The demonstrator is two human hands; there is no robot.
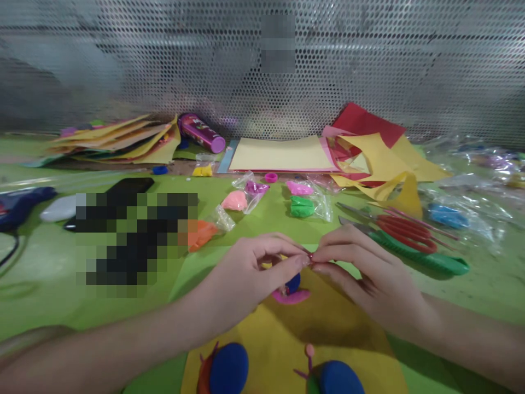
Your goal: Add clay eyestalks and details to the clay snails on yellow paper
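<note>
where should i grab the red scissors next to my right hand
By the red handle loops, coming from above on the right. The red scissors lie flat, blades pointing left toward the green clay, loops at the right end beside the green-handled tool. Your right hand is nearest, but it and your left hand are pinching a small red piece.

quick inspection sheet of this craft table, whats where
surface: green table, yellow sheet under the hands
job's things: tiny red clay bit; pink-and-blue clay figure beneath it; blue clay figures at the near edge
clutter: clay bags, red scissors, green-handled tool, paper stacks, purple tube
hands: left hand and right hand both pinch the red clay bit
cables: dark cable at the left edge beside a blue tool
surroundings: perforated metal wall
</note>
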